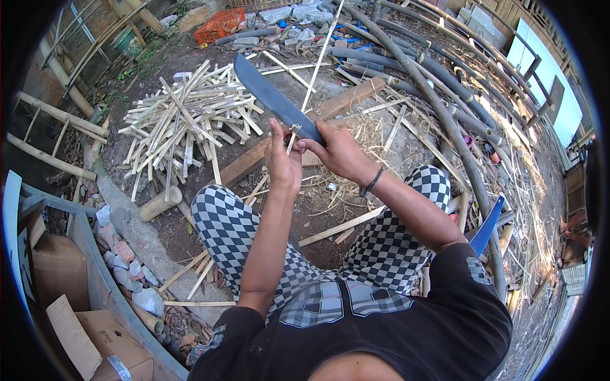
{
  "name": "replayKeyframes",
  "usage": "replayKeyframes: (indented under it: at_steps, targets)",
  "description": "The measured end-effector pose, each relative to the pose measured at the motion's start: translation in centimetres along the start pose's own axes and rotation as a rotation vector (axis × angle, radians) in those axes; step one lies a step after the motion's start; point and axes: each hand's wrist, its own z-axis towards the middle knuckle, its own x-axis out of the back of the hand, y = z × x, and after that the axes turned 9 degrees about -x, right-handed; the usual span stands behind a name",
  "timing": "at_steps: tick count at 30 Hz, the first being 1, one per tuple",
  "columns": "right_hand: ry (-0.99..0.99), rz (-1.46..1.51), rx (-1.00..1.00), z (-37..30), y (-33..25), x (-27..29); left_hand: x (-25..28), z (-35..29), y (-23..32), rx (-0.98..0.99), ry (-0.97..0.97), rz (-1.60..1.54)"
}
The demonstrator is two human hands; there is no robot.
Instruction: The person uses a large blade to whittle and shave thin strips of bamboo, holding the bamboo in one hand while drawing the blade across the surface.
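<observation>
My right hand (337, 151) is closed round the lower end of a machete (270, 95); its handle is hidden. The broad dark blade points up and to the left. A long thin bamboo strip (321, 58) runs from the far edge down to my hands, crossing at the blade. My left hand (284, 157) grips the strip's near end close under the blade, fingers partly hidden. Curled shavings show where blade and strip meet. Below my hands lies a wooden beam (244, 163), set diagonally on the ground. Left of it spreads a heap of split bamboo strips (184, 120).
Bamboo poles (454, 79) lie at the far right, with a long branch (438, 114) across them. A blue saw-like blade (488, 227) stands by my right elbow. Cardboard boxes (60, 270) sit at the near left. An orange crate (219, 25) rests at the back.
</observation>
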Motion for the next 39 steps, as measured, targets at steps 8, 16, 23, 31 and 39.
replayKeyframes:
  at_steps: [8,16,23,31,39]
  targets:
    - [0.000,0.008,0.007,-0.4,-0.6,-0.4,0.4,0.2,-0.3,0.010,0.001,-0.043]
    - [-0.093,0.017,-0.028,-0.6,-1.1,-0.5,-0.8,-0.3,0.1,-0.062,0.235,-0.038]
    - [-0.096,0.065,0.027,-1.0,-0.8,-1.2,0.4,0.2,-0.5,-0.042,0.146,-0.008]
    - [-0.103,0.059,0.070,-1.3,-0.4,-2.0,-1.2,0.0,0.5,-0.040,0.185,-0.018]
    - [-0.117,0.098,0.087,-1.9,-1.4,-2.5,1.7,1.1,-0.5,-0.043,0.110,0.014]
